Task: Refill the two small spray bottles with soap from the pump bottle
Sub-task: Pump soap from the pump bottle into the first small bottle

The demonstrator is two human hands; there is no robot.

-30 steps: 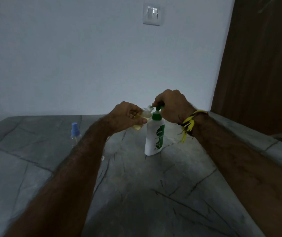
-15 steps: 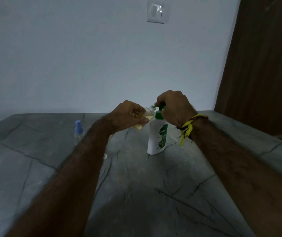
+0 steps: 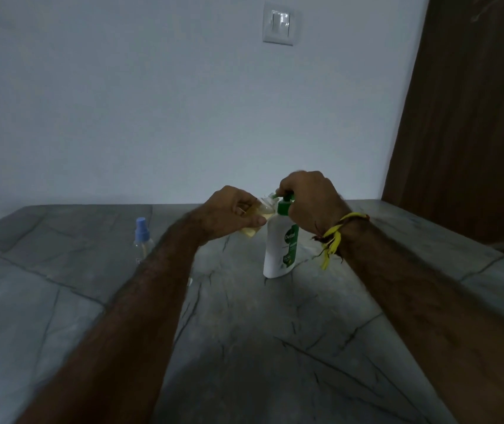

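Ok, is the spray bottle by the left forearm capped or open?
Capped: the spray bottle stands upright on the table, blue sprayer on.

place: home room | cues: stone counter [image 3: 244, 347], wall switch [image 3: 278, 23], wooden door [image 3: 471, 117]

counter [image 3: 244, 347]: grey veined stone, matt. pump bottle [image 3: 279, 252]: smooth white plastic, glossy label, green plastic pump. small spray bottles [image 3: 256, 217] [image 3: 142, 240]: clear plastic. door [image 3: 474, 117]: dark wood grain. wall [image 3: 152, 102]: matt paint.
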